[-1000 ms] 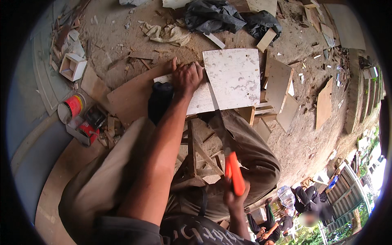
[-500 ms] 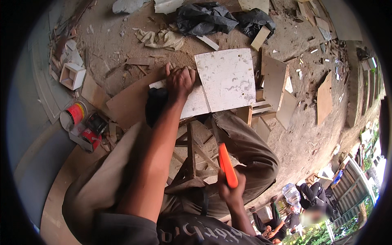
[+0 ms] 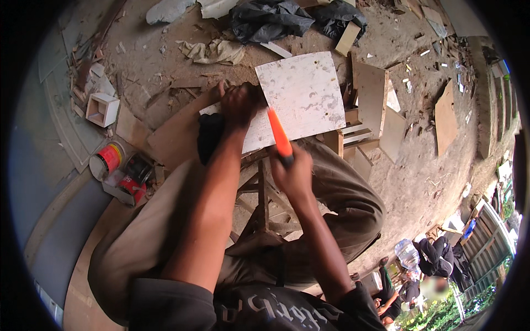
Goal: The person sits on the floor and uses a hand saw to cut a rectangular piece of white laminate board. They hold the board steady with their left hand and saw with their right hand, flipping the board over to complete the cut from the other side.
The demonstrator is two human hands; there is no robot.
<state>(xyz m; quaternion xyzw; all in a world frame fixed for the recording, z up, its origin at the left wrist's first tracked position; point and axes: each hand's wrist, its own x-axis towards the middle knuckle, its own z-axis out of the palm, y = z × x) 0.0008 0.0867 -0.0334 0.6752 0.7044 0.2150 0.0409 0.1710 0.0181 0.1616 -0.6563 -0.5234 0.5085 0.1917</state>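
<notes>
The head view looked down over a seated person's knees to a white, paint-flecked square board [image 3: 302, 94] lying flat across a small wooden stool [image 3: 264, 193], with a longer brown board [image 3: 176, 135] beneath it on the left. The left hand [image 3: 238, 102] was pressed down on the white board's left edge, fingers curled over it, and a dark cloth [image 3: 210, 135] hung just below the wrist. The right hand [image 3: 292, 174] was closed in a fist around the dark lower end of an orange-handled tool [image 3: 279, 132]. Its working end could not be made out, so whether it was a knife or a marker could not be told.

The tool looked light, rigid and narrow, probably smooth plastic, so a full wrap low on the shaft seemed the sound hold. Its long axis ran from the fist up and slightly left, the orange end pointing toward the board's lower left corner and lying over the board's near edge. Whether it touched the surface could not be judged.

The white board appeared thin, stiff and fairly light, likely to slide on the stool unless pinned, and best held at an edge, as the left hand had it. Its sides sat a little askew to the person.

To the left on the ground stood a red tin [image 3: 107, 159] and a small white open box [image 3: 102, 109]; offcuts [image 3: 445, 116] littered the dirt.
</notes>
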